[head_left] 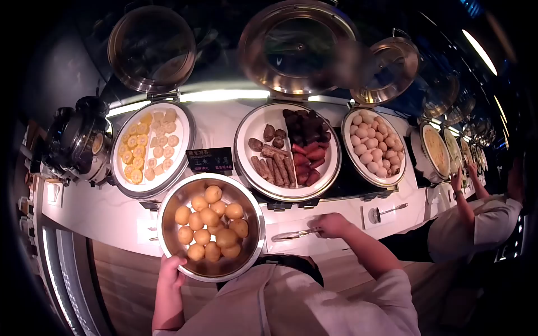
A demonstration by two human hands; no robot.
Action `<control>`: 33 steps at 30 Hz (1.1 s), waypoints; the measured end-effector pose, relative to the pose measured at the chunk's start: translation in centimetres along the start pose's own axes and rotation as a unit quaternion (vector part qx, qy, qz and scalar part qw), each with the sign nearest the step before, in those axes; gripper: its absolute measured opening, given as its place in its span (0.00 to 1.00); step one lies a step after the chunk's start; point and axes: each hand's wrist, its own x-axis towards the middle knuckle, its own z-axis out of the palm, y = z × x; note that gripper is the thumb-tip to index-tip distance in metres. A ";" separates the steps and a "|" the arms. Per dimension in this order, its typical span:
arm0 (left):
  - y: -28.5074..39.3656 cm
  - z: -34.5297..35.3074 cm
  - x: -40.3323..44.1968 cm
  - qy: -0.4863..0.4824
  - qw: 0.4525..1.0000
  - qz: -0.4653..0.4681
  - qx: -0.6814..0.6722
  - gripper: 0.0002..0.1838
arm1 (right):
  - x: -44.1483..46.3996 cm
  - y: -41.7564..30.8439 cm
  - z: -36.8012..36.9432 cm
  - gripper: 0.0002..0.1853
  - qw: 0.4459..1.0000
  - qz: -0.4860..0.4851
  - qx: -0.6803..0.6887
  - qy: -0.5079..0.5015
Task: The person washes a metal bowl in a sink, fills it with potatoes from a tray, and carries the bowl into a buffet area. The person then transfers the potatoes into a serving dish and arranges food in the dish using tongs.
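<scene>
My left hand (pixel 172 270) is closed on the rim of a steel mixing bowl (pixel 258 246), low on its left side. Several small round yellow-brown potatoes (pixel 210 217) lie inside the bowl. To the right, over the counter's front strip, my right hand (pixel 332 225) grips the end of a pair of metal tongs (pixel 294 235), whose tips point left toward the bowl. Nothing sits visibly between the tongs' tips. Just beyond the bowl stands a black sign (pixel 209 160) with handwriting.
Across the white counter (pixel 216 120) stand lidless-looking open chafing dishes: corn and pale slices (pixel 147 147), brown sticks with dark and red pieces (pixel 288 148), and eggs (pixel 375 144). Raised lids (pixel 300 47) lean behind. Another person (pixel 476 221) works at the right. A small dish with a utensil (pixel 374 214) lies nearby.
</scene>
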 end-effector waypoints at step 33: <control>0.3 0.6 2.8 -0.019 1.000 -0.020 -0.005 0.41 | 4.7 -3.1 -20.2 0.12 0.961 0.062 -0.067 0.261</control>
